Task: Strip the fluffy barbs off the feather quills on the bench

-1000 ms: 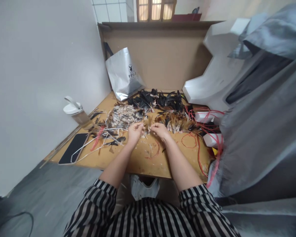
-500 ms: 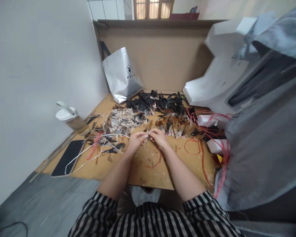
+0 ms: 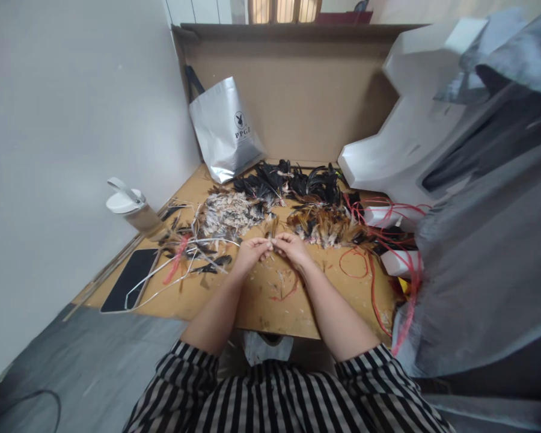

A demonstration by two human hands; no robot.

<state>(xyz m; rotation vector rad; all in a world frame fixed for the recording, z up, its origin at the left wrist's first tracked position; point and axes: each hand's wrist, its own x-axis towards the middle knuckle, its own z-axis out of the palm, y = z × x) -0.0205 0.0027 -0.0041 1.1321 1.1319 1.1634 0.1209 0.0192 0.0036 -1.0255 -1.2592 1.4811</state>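
- Since the earlier frame, the left hand and right hand have closed the gap between them; their fingertips now meet.
- Both hands pinch the base of a small brown feather tuft between thumb and fingers; its tips point away from the person, above the table. Whether thread is in the pinch is too small to tell.
- The step in hand looks like evening or joining the quill ends; the next move calls for a light, steady pinch that keeps them together.
- Just beyond the hands lie pale feathers to the left and brown feathers to the right, with black feathers behind.
- Red string lies well right of the grip.
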